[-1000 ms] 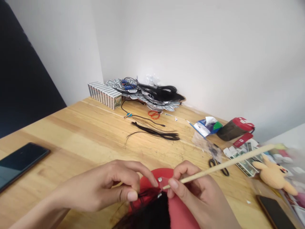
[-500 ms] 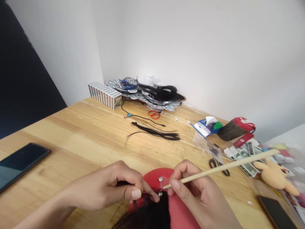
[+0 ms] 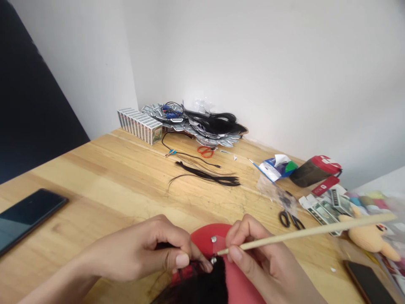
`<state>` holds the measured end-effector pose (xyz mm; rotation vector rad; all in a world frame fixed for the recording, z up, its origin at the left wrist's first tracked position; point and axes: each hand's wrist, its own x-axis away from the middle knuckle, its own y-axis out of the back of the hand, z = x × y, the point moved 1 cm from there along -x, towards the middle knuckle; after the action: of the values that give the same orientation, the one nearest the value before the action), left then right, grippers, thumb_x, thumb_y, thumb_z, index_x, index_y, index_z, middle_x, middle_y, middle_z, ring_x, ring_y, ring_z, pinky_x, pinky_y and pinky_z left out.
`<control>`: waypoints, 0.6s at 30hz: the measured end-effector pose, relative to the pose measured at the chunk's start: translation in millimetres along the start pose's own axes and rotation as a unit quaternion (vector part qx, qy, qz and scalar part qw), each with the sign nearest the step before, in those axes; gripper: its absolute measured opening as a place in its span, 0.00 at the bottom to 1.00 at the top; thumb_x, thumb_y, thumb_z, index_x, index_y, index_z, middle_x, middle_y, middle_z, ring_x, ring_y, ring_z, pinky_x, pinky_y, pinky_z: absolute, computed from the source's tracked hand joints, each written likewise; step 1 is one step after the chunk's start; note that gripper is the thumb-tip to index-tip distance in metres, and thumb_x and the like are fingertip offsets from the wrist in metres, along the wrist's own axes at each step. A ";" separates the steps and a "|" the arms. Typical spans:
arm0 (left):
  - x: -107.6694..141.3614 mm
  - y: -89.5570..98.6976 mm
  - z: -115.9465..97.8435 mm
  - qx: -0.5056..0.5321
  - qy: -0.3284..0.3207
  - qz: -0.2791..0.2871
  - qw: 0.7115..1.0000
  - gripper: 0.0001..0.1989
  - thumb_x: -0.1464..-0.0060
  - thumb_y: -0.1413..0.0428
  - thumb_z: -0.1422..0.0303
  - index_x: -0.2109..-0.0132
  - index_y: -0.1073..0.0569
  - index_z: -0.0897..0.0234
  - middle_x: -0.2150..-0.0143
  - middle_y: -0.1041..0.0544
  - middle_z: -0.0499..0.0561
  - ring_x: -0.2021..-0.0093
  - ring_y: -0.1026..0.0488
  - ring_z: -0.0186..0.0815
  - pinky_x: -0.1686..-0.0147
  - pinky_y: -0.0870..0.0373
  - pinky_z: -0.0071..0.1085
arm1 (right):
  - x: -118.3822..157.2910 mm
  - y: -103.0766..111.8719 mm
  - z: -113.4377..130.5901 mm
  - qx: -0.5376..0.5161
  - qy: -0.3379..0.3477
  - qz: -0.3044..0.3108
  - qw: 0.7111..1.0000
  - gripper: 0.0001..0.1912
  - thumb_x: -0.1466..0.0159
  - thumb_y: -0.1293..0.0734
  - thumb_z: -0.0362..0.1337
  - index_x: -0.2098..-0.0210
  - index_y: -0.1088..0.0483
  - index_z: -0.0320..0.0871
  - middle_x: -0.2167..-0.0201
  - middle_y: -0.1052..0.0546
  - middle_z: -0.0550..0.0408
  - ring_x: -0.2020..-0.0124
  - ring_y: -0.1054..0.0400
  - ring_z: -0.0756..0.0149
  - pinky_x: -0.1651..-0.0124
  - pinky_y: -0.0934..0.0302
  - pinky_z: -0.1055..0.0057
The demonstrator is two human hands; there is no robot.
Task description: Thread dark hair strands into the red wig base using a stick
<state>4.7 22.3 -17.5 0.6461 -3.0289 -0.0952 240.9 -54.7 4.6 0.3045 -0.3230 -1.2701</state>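
Wooden dowel (image 3: 303, 235) clenched in right hand (image 3: 262, 261), left hand (image 3: 139, 249) pinching fine black hair (image 3: 199, 285) (against rounded red felt (image 3: 202, 241))

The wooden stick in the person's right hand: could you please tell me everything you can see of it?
The wooden stick is long, thin, straight and pale, with a plain, unpainted look. It lies almost level, gripped near one end by the fingers of the right hand. That end stops beside a small metal stud. The far end reaches out past the plush toy, touching nothing visible.
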 end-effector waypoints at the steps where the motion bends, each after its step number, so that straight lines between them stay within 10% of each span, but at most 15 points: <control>1: -0.2 0.1 0.1 0.000 0.002 -0.001 1.000 0.27 0.35 0.50 0.50 0.49 0.20 0.68 0.62 0.18 0.61 0.65 0.24 0.40 0.63 0.28 0.29 | 0.3 0.0 0.6 0.008 -0.004 0.001 1.000 0.16 0.26 0.42 0.51 0.65 0.36 0.48 0.69 0.32 0.58 0.66 0.36 0.62 0.63 0.41 0.68; 18: 2.8 7.9 1.0 -0.004 -0.023 -0.042 0.999 0.20 0.33 0.47 0.55 0.54 0.19 0.65 0.59 0.17 0.58 0.60 0.22 0.39 0.60 0.29 0.26 | -1.0 -2.7 2.0 -0.005 -0.002 -0.054 0.999 0.15 0.28 0.38 0.48 0.67 0.33 0.47 0.71 0.31 0.59 0.70 0.35 0.64 0.66 0.42 0.71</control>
<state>-1.1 28.4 -17.9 0.7805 -3.0435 -0.1263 237.4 -54.5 5.2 0.3148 -0.3063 -1.3787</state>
